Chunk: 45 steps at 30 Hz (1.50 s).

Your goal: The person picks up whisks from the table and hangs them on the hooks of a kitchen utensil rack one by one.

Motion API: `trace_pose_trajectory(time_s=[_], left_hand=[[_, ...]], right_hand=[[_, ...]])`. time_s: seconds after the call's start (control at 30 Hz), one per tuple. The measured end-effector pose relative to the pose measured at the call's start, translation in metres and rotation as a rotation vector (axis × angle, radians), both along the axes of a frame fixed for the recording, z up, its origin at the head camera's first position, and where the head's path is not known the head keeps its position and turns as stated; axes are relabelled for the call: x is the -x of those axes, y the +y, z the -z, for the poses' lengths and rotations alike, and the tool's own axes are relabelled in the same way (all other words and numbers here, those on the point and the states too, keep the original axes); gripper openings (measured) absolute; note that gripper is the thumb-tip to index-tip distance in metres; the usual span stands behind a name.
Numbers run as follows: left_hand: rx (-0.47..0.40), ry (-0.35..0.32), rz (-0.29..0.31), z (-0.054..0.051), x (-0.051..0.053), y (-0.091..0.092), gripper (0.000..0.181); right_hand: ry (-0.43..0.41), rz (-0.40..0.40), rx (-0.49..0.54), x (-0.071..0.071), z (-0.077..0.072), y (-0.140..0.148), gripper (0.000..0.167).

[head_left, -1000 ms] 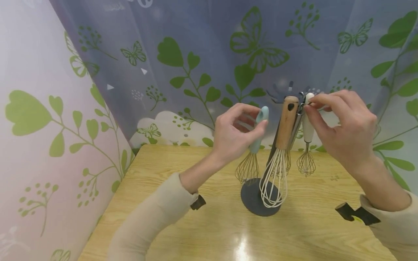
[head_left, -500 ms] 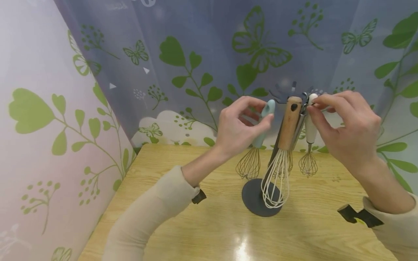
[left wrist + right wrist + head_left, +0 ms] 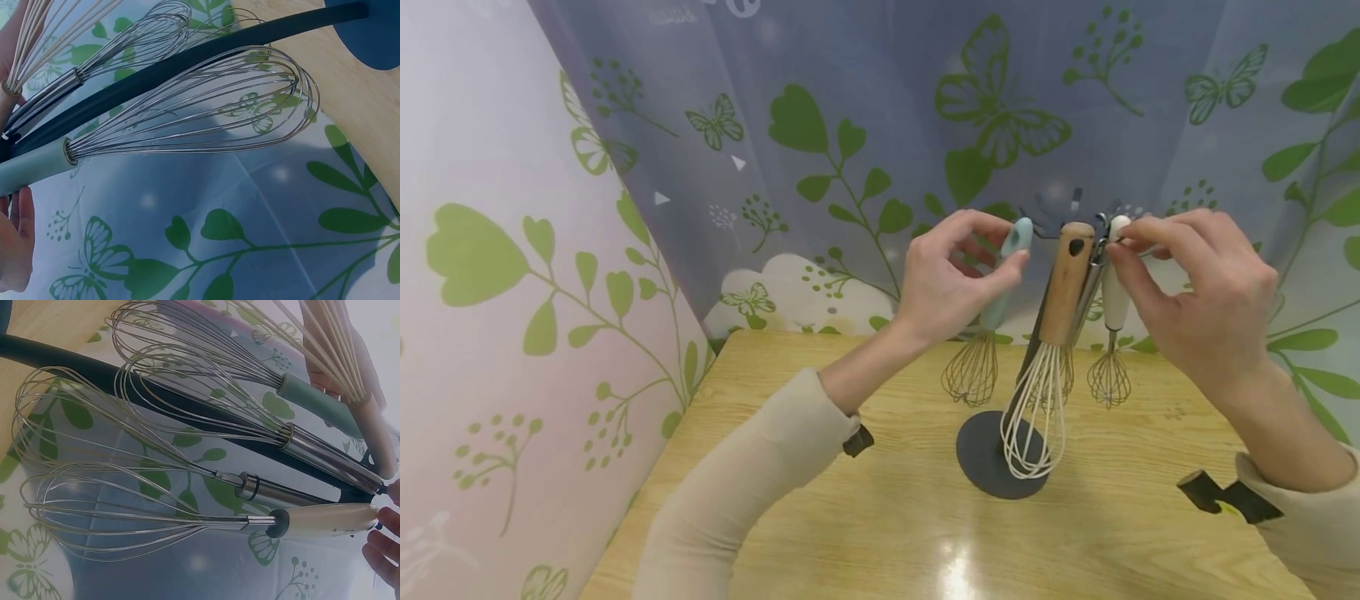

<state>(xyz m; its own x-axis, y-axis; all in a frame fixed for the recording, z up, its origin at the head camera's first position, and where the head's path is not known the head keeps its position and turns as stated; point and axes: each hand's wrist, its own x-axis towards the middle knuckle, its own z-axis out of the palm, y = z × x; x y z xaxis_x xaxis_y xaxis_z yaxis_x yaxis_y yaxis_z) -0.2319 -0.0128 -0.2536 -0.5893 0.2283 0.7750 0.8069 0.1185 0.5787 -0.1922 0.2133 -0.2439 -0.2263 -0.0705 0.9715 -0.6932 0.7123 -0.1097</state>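
My left hand [image 3: 951,271] pinches the top of a pale blue-green whisk's handle between thumb and fingers. This whisk [image 3: 40,164] hangs with its wires downward, left of a dark whisk stand [image 3: 981,454]. On the stand's other side, my right hand [image 3: 1206,287] pinches the top end of a cream-handled whisk [image 3: 325,520] between thumb and forefinger. Between the hands hangs a wooden-handled whisk [image 3: 1066,287] with cream wires, on the near side of the stand. Whether the blue-green whisk's hole is on a hook cannot be seen clearly.
Two steel-handled whisks, one nearer the post [image 3: 331,459] and another beside it [image 3: 287,494], hang on the stand too. A bare hook [image 3: 1077,198] shows at the back. The wooden table [image 3: 820,500] meets a leaf-and-butterfly patterned curtain [image 3: 865,100] behind.
My left hand has risen and shifted right toward the stand's top, lifting the blue-green whisk with it. The right hand keeps its pinch on the cream-handled whisk, nearly still.
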Motion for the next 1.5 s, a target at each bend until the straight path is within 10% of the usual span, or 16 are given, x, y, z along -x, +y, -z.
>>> trace_pose_trajectory(time_s=[1.5], left_hand=[[0.054, -0.023, -0.005, 0.003, 0.000, 0.016, 0.021]], right_hand=[[-0.002, 0.003, 0.011, -0.001, 0.003, 0.001, 0.018]])
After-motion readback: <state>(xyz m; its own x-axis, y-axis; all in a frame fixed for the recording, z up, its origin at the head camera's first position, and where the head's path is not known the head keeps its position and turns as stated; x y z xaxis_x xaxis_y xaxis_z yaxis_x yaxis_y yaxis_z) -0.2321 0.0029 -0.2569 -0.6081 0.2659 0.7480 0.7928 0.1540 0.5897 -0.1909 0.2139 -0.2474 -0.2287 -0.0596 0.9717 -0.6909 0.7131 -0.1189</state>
